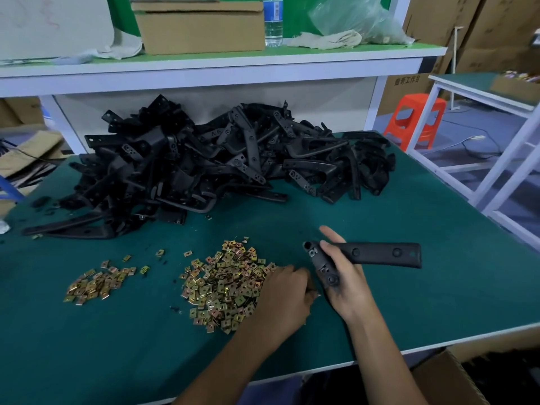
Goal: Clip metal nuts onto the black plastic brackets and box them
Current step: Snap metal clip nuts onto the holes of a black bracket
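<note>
Inspecting step: we judge the clipping stage is in hand, with one bracket up for fitting and a fresh nut being fetched.
Right hand (343,283): our grip is clenched around the black bracket (377,254) near its bend, holding it just above the table (438,235); the long arm points right.
Bracket state: one metal nut (313,252) appears already seated near the corner (a second seat lower down is too small to confirm).
Left hand (285,290): fingers curled down at the right edge of the large nut pile (225,285), touching it; we cannot tell whether a nut is pinched.
Next move: we judge it calls for one nut singled out, turned open-side first, and pushed onto a bare seat.
Stock: unfitted brackets (204,162) heaped at the table's rear.
Boxing: an open carton (447,372) sits below the front edge; contents unclear.
</note>
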